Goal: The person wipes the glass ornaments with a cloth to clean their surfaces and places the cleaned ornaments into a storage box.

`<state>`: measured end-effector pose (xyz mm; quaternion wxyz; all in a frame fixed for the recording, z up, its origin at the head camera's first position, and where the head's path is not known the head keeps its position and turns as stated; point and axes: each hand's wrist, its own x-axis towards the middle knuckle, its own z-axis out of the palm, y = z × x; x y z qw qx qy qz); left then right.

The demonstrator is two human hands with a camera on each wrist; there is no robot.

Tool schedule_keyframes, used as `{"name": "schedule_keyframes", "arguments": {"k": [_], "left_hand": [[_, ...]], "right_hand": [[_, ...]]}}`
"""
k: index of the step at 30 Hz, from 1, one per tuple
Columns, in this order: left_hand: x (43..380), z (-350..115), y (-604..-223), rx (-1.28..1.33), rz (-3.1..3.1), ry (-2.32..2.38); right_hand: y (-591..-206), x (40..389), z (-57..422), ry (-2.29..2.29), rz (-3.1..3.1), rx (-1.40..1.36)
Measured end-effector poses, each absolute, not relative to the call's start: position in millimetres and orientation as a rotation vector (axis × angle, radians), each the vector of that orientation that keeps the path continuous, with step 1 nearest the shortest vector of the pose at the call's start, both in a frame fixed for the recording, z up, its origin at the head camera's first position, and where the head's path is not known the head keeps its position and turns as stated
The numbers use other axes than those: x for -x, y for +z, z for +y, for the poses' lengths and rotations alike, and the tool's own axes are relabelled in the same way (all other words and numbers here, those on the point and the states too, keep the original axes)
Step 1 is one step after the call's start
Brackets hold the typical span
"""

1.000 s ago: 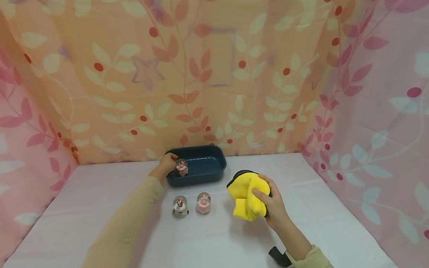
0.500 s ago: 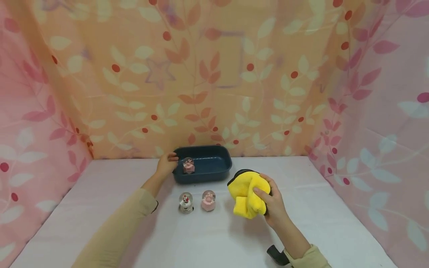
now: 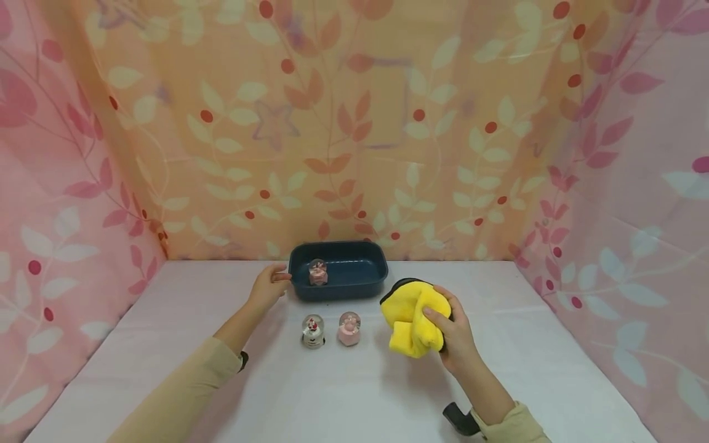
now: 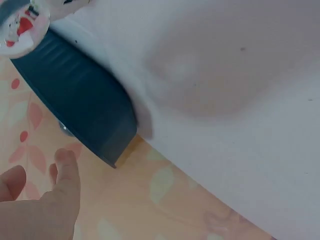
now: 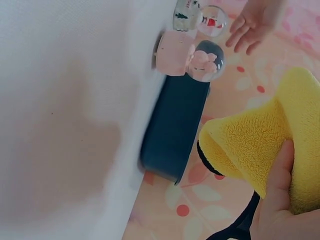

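In the head view, a small pink snow globe (image 3: 318, 272) stands in the left part of a dark blue rectangular tray (image 3: 354, 291). My left hand (image 3: 267, 288) is just beside the tray's left end, fingers extended and holding nothing. A yellow cloth (image 3: 415, 320) with a dark edge is bunched in my right hand (image 3: 456, 335), which grips it above the table with the thumb in front. Two more snow globes stand before the tray: a white one with a red figure (image 3: 312, 332) and a pink one (image 3: 349, 329).
A black curved pipe-like piece (image 3: 461, 419) lies by the right forearm, partly hidden by the sleeve. The white table (image 3: 332, 394) is bordered by an orange leaf-patterned curtain (image 3: 343, 154) behind and pink ones at the sides.
My left hand has let go of the small pink snow globe inside the tray and drawn back left past the rim. The right hand keeps holding the yellow cloth. The head view has shifted slightly.
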<state>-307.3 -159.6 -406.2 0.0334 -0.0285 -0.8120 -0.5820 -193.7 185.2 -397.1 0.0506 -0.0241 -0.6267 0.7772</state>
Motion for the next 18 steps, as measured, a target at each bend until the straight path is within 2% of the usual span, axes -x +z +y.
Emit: {"name": "schedule_keyframes", "arguments": {"k": [18], "left_hand": [[253,-165,-425,0.216,-2.653,-1.875]], "right_hand": [[-396,194,183,2.359,-1.92,0.07]]}}
